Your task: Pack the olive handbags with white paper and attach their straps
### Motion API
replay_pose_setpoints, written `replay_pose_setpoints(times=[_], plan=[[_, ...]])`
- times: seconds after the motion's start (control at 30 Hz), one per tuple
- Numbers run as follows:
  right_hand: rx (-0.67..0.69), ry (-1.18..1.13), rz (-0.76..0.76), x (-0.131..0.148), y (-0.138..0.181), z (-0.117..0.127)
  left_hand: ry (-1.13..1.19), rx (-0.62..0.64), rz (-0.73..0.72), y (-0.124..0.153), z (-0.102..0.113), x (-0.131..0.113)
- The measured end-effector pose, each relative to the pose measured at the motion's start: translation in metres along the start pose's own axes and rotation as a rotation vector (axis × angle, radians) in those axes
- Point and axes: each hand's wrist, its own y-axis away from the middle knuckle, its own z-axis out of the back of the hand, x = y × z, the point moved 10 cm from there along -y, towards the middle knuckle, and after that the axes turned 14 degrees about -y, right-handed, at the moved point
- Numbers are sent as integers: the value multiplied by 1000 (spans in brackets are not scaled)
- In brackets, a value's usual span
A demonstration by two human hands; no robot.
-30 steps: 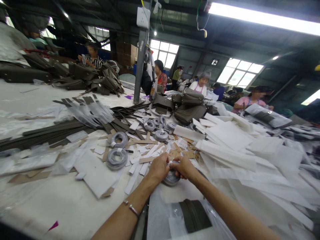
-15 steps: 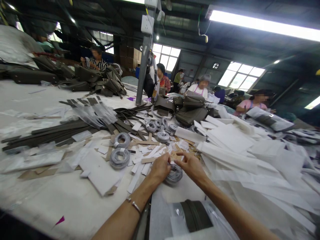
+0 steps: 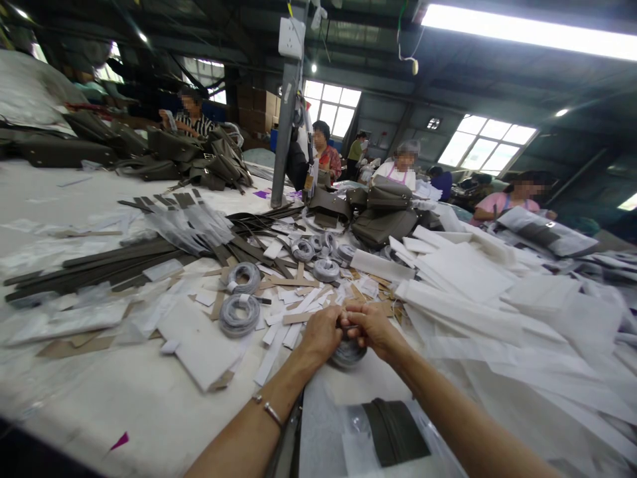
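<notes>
A coil of grey, plastic-wrapped strap sits on the table below and between my hands, its top hidden by my fingers. My left hand is closed at the coil's upper left side. My right hand has its fingers bent and pinched together over the coil's top, meeting the left fingertips; whatever small piece is between them is hidden. Two similar banded coils, one nearer and one behind it, lie to the left. White paper strips are scattered just left of my hands.
Dark straps lie to the left, beside a white card. White sheets pile up on the right. A plastic-wrapped dark piece lies between my forearms. Beyond are dark bags, a post and several co-workers.
My right hand has moved left, and its spread fingers have closed against my left fingertips above the coil. The left hand stays almost in place. The view has shifted slightly.
</notes>
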Motion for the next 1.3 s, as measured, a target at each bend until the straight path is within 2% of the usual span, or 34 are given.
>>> replay_pose_setpoints(times=[0.23,0.63,0.83,0.97,1.07,1.13,1.2,1.3], plan=[[-115,135,-36,-18,-5,16,-33,3,20,0,-2,2],[-163,438,-32,-5,-1,19,-34,-4,-11,2,4,-3],[-135,391,-1,-3,10,19,-21,-9,-14,2,3,-2],[-75,274,42,6,36,28,-15,-13,-1,0,5,0],[-47,171,117,23,68,61,-17,-12,2,-2,7,0],[-95,140,198,39,96,106,-20,-6,-8,-2,8,-2],[-241,165,284,54,130,168,-23,0,-27,-2,9,-6],[-645,289,417,76,205,285,-25,13,-56,-6,6,-3]])
